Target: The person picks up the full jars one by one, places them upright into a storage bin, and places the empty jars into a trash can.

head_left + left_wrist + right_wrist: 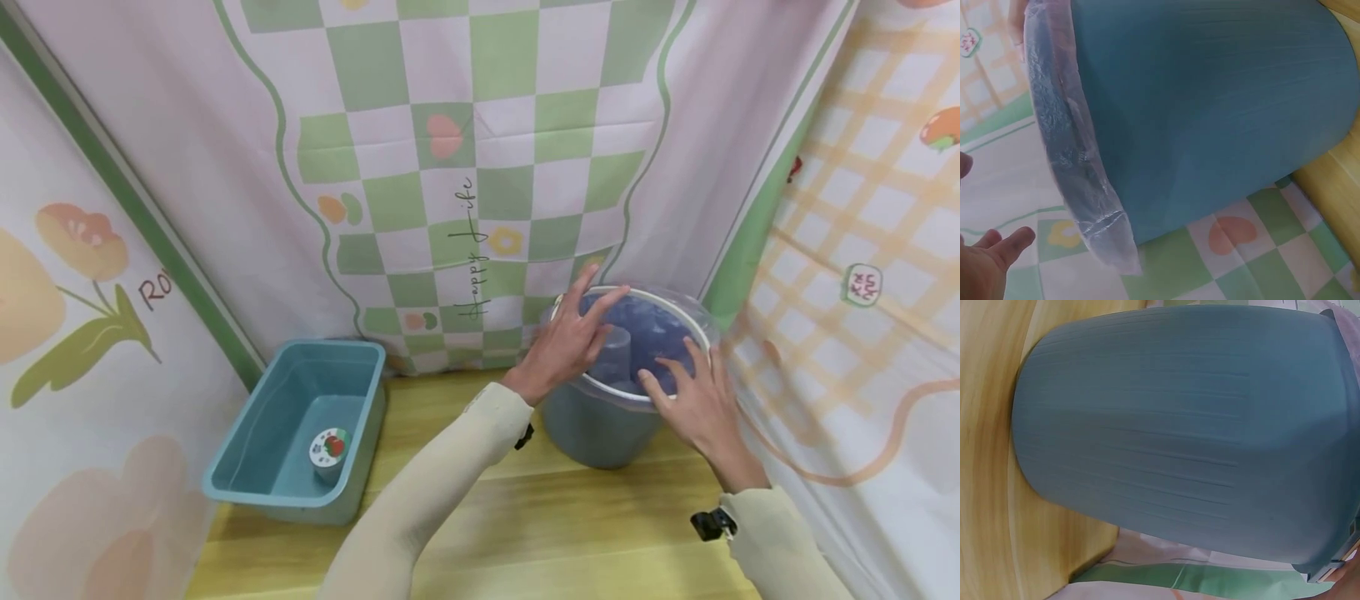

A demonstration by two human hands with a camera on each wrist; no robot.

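Note:
A blue-grey trash bin point(600, 429) stands upright on the wooden table, lined with a clear plastic bag point(1094, 206) folded down over its rim. A white ring point(678, 308) runs around the bin's mouth. Inside, a pale cylindrical shape point(611, 354) shows against the bluish lining. My left hand point(566, 346) hovers over the left side of the mouth with fingers spread; in the left wrist view its fingers point(1013, 247) are apart from the bag. At the right front rim, my right hand point(697, 408) reaches over the ring with spread, slightly bent fingers.
To the left sits a teal rectangular basin point(217, 483) holding a small round container point(330, 454) with a strawberry lid. Patterned cloth point(502, 125) hangs behind and on both sides, close to the bin. Wooden table point(525, 533) lies in front.

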